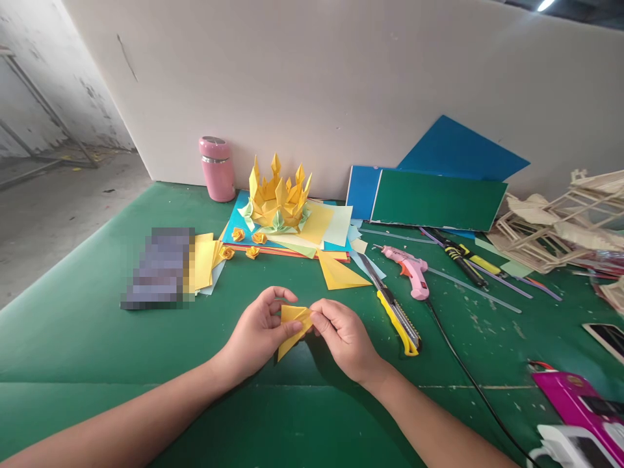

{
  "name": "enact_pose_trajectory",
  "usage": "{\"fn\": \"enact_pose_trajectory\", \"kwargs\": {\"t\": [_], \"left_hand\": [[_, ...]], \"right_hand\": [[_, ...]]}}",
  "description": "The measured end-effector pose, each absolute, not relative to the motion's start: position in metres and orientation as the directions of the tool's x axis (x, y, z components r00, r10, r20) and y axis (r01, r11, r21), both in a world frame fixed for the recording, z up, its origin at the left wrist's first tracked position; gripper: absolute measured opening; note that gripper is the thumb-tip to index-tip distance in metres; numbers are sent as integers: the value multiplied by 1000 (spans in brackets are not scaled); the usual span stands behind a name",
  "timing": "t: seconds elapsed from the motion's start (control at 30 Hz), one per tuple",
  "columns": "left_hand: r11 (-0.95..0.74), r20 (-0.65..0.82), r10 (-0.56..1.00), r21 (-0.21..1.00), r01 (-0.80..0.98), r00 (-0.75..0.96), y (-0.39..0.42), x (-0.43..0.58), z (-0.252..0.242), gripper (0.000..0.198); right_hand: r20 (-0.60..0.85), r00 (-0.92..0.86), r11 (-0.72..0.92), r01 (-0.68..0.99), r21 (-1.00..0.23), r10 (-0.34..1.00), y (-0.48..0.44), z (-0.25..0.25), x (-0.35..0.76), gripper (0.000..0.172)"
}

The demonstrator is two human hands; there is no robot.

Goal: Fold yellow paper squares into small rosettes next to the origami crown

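A small folded piece of yellow paper (291,331) is held between both hands above the green table. My left hand (266,331) pinches its left part, the thumb lying on top. The fingertips of my right hand (345,335) close on its right corner. Beyond the hands, a yellow folded-paper crown (277,201) with pale green paper pieces round its base stands on blue paper (234,221). Several small yellow paper roses (238,234) lie in front of the crown. Right of them is a loose folded yellow sheet (338,272).
A yellow cutter (397,322) and a pink glue gun (412,270) with a black cord lie to the right. At the left are a pixelated dark object (163,266) and yellow sheets (201,260). A pink bottle (218,170) stands behind; wooden frames (550,221) sit far right.
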State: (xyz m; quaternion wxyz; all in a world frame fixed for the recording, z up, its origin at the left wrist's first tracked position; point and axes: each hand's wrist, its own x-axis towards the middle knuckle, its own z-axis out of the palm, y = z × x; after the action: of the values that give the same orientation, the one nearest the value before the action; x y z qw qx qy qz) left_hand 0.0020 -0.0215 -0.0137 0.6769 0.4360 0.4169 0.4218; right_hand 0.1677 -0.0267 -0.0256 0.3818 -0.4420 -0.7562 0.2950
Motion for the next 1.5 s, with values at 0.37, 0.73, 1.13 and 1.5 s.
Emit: {"fn": "enact_pose_trajectory", "kwargs": {"t": [0.37, 0.73, 1.13, 1.5], "left_hand": [[227, -180, 933, 966, -120, 313, -21, 1, -19, 41], [199, -152, 967, 951, -238, 204, -22, 3, -6, 34], [90, -73, 989, 988, -127, 132, -19, 2, -11, 17], [188, -185, 982, 974, -129, 40, -19, 2, -9, 33]], "right_hand": [[349, -349, 484, 467, -740, 870, -26, -27, 168, 29], [259, -357, 361, 257, -896, 897, -28, -22, 170, 29], [275, -203, 318, 225, -921, 940, -27, -28, 166, 16], [410, -107, 418, 387, -822, 906, -25, -31, 169, 14]]}}
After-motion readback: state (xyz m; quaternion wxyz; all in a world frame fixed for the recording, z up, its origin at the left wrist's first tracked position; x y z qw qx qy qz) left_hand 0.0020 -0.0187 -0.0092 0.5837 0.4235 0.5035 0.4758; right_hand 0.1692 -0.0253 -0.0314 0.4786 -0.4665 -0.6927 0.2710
